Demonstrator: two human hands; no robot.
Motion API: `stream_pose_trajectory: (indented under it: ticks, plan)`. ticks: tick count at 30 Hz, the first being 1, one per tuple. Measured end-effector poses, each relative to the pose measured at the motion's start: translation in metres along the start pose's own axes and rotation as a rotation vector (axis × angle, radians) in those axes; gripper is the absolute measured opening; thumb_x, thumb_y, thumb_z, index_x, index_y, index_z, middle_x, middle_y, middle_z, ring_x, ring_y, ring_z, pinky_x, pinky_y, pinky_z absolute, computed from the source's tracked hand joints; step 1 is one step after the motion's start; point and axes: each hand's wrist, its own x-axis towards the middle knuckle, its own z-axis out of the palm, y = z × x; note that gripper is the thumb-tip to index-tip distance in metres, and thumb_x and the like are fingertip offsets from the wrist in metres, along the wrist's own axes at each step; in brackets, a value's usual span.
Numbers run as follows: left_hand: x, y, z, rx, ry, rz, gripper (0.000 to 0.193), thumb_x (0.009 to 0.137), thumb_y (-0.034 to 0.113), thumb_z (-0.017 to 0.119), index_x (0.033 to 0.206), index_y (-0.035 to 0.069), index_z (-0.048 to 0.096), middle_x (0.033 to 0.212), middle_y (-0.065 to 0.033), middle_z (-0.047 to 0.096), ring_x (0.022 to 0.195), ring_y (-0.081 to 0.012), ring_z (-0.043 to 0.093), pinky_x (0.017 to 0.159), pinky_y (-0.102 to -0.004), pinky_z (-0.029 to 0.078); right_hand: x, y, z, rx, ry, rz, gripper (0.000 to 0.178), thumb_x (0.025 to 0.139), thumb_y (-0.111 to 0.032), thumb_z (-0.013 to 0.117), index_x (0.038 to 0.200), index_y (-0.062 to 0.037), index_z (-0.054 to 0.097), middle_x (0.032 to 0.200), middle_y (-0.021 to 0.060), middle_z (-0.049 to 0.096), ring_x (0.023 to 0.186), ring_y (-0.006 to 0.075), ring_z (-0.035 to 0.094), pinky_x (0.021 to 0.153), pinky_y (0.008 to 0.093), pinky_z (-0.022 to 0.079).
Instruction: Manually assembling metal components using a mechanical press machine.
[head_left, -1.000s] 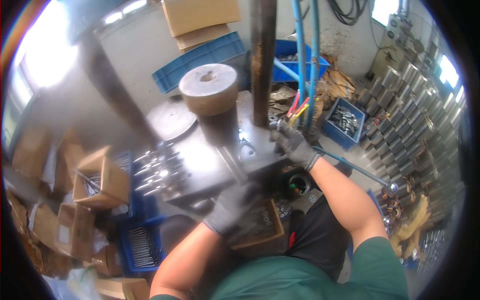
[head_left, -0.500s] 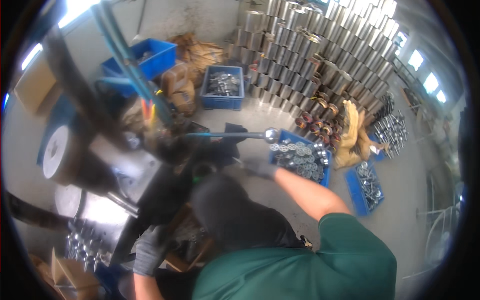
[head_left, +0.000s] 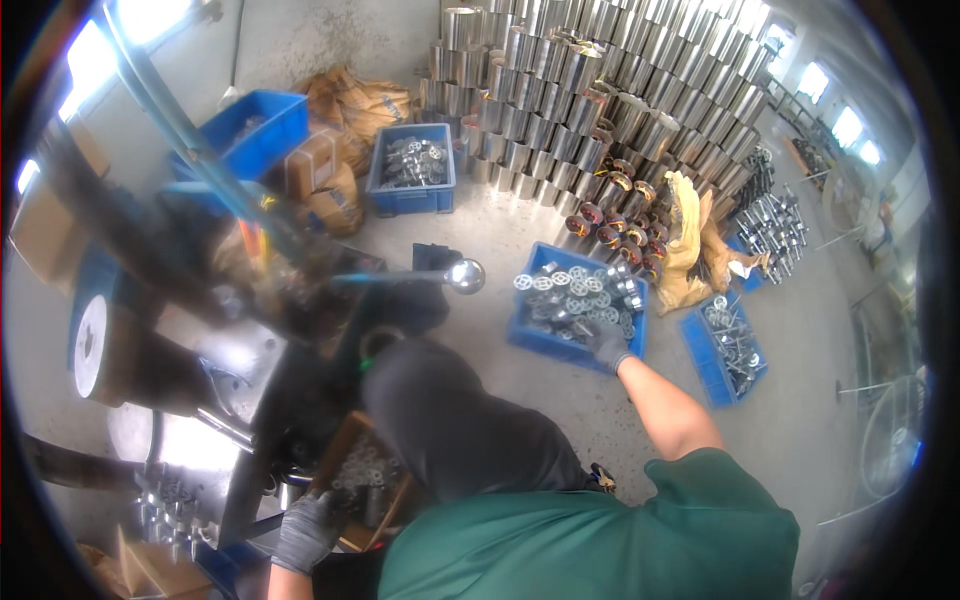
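Note:
My right hand [head_left: 606, 344], in a grey glove, reaches over the near rim of a blue bin [head_left: 560, 348]. Its fingers stretch down among round, spoked metal end caps [head_left: 577, 288] and look open; their tips blend into the parts. At the lower left, my left hand [head_left: 308, 530], also gloved, is curled beside a wooden box [head_left: 345, 440] of small metal pieces [head_left: 365, 470]. What its fingers hold, if anything, is hidden. Left of the box stands a dark machine with a lever ending in a shiny ball knob [head_left: 465, 276].
Stacked metal cylinders [head_left: 540, 130] rise along the back. Another blue bin of metal parts [head_left: 413, 198] stands behind the lever, and a smaller blue bin [head_left: 708, 360] on the right. Metal shafts [head_left: 772, 235] lie farther right. Shiny shafts [head_left: 170, 510] stand at the lower left.
My right hand has moved from beside the lever, rightward into the blue bin of end caps. My left hand is slightly lower. The view has shifted a little to the right.

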Motion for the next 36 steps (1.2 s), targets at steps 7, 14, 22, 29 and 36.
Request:
stream_pose_trajectory:
  ticks: [7,14,22,29,36]
  plan:
    - [0.01,0.006,-0.033,-0.225,0.128,-0.185,0.03,0.088,0.019,0.074,0.115,0.007,0.072,0.11,-0.0185,0.069,0.094,-0.04,0.069,0.084,-0.0495,0.055,0.057,-0.007,-0.021,-0.298,-0.067,-0.066,0.037,0.092,-0.025,0.071,0.128,-0.0152,0.073,0.123,0.0151,0.074,0.116,0.035,0.069,0.1,0.0392,0.053]
    - [0.003,0.017,-0.037,-0.234,0.123,-0.218,0.029,0.093,0.023,0.072,0.119,0.009,0.072,0.101,-0.0224,0.072,0.09,-0.043,0.07,0.079,-0.0515,0.056,0.075,-0.066,-0.054,-0.615,-0.327,-0.227,0.037,0.089,-0.029,0.068,0.125,-0.0228,0.076,0.118,0.0124,0.077,0.112,0.0313,0.073,0.093,0.0436,0.057]
    - [0.007,0.008,-0.032,-0.172,0.11,-0.254,0.033,0.094,0.027,0.072,0.123,0.013,0.071,0.1,-0.0229,0.072,0.091,-0.044,0.07,0.079,-0.0535,0.056,0.09,-0.11,-0.053,-0.767,-0.45,-0.158,0.055,0.088,-0.054,0.065,0.119,-0.0112,0.078,0.125,0.0146,0.075,0.116,0.0331,0.072,0.099,0.0453,0.054]
    - [0.009,-0.016,-0.011,-0.091,0.07,-0.2,0.036,0.095,0.029,0.07,0.128,0.015,0.068,0.106,-0.0227,0.07,0.097,-0.044,0.069,0.083,-0.0541,0.055,0.093,-0.087,0.007,-0.804,-0.218,-0.073,0.03,0.09,-0.028,0.066,0.113,-0.0115,0.079,0.117,0.0124,0.078,0.114,0.0301,0.073,0.099,0.0453,0.052]
    - [0.014,0.013,-0.043,-0.111,0.012,-0.224,0.041,0.094,0.034,0.071,0.125,0.009,0.065,0.104,-0.0234,0.07,0.095,-0.0436,0.068,0.083,-0.0534,0.054,0.089,-0.079,0.016,-0.798,-0.168,-0.053,0.035,0.09,-0.026,0.066,0.119,-0.0076,0.073,0.118,0.0161,0.077,0.112,0.0336,0.074,0.095,0.0458,0.056]
